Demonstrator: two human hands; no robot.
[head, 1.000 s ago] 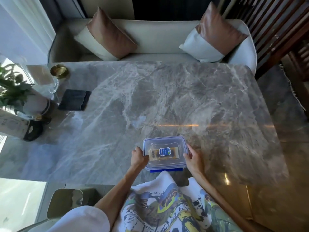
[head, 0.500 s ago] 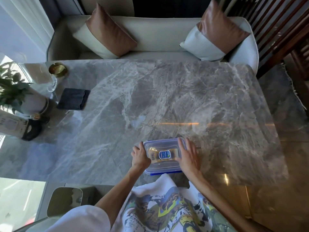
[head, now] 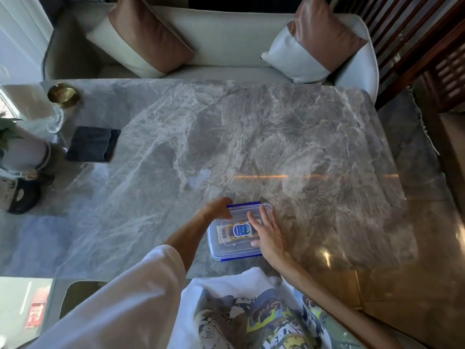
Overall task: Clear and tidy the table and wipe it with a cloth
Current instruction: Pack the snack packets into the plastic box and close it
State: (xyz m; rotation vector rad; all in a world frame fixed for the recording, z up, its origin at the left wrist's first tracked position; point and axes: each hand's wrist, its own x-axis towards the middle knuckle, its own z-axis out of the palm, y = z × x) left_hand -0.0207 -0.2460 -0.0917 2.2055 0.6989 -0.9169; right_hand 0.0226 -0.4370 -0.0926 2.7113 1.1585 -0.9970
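A clear plastic box [head: 227, 244] with blue clips and a yellow packet inside stands on the grey marble table [head: 251, 147] near its front edge. My left hand [head: 217, 207] curls over the box's far left corner by the blue clip. My right hand [head: 268, 231] lies flat on the lid's right side, fingers spread. A folded dark cloth [head: 91, 144] lies on the table at the far left, well away from both hands.
A gold bowl [head: 63, 94] sits at the far left corner. A potted plant in a white pot [head: 22, 149] and a dark-based object [head: 21, 199] stand at the left edge. A pale sofa [head: 226, 41] with two cushions lies behind the table.
My left hand has moved from the box's left side up to its far left corner. My right hand has slid from the box's right edge onto the lid and lies flat.
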